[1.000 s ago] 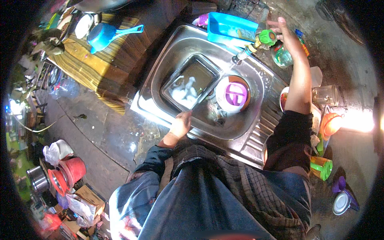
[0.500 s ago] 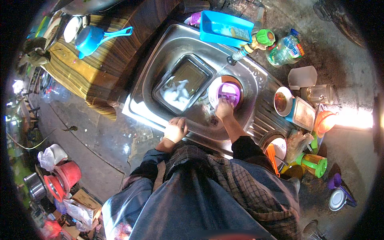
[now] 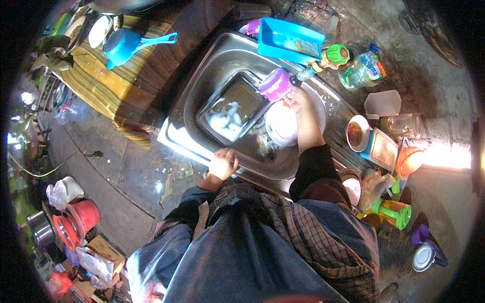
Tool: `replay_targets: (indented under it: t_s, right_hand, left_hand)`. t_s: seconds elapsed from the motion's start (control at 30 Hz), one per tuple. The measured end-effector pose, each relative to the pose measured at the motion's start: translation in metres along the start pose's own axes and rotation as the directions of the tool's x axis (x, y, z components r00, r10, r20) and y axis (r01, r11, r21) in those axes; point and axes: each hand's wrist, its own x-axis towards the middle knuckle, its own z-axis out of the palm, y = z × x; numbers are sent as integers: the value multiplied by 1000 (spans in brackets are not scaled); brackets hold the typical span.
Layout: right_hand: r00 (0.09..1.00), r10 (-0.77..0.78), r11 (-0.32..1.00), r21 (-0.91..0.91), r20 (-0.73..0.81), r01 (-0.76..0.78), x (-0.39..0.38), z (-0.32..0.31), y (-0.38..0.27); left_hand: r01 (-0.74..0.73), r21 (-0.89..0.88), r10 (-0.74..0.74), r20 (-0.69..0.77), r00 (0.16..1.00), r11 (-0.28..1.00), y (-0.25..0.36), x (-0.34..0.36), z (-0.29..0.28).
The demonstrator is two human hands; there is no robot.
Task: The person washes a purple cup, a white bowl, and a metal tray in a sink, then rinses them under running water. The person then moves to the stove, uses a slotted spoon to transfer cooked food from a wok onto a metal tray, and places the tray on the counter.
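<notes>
Cloth (image 3: 108,96): yellow-brown stripes, far L; blue dipper (image 3: 122,47) on it, handle pointing R.
Sink (image 3: 178,141): steel, one basin, ridged drainboard at R.
L hand (image 3: 224,164): at sink's near edge, fingers bent; can't tell if they clamp the rim or just rest. A light brace there prob. helps balance.
Tray (image 3: 245,96): dark, rectangular, in L part of basin, w/ water & white suds (image 3: 227,118).
Purple cup (image 3: 275,85): held up over basin, by tray's far R corner; looks a bit tilted, contents can't be seen. Prob. best kept steady so any liquid doesn't slop.
White bowl (image 3: 280,125): in basin, R of tray, nearer the person than the cup.
Blue tub (image 3: 278,38): at sink's far edge, w/ sponge (image 3: 306,48) inside.
R hand (image 3: 298,98): fingers together, clamped on cup's R side. Firm hold, easy wrist prob. works best.
Tap (image 3: 304,74): green knob, spout end just beside cup; can't tell if water's running. Go slow here, could knock.
Bottle (image 3: 358,73): clear green plastic, lying R of tap.
Small bowl (image 3: 356,129): white-rimmed, reddish inside, R of basin.
</notes>
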Motion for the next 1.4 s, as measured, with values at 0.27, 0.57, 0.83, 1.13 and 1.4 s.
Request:
replay_targets:
  t_s: [0.27,0.57,0.83,1.13,1.4]
  right_hand:
    - [999,42,984,171,22,-46,15,-33,16]
    - [999,45,963,266,-28,-36,-24,-15,-7]
    - [988,19,915,401,-151,44,-34,-18,-20]
    - [999,54,937,346,-10,-47,-32,-40,-3]
    - [997,73,945,319,20,-76,-31,-60,3]
  left_hand:
    - [46,-18,-45,53,998,999,-1,-2,2]
    - [582,-737,-476,397,784,343,-11,111,70]
    - [733,-608,-307,791,529,-303,16,197,135]
    - [543,-709,-322,696,642,-449,2,193,130]
    - [548,-727,-212,662,719,-414,5,187,122]
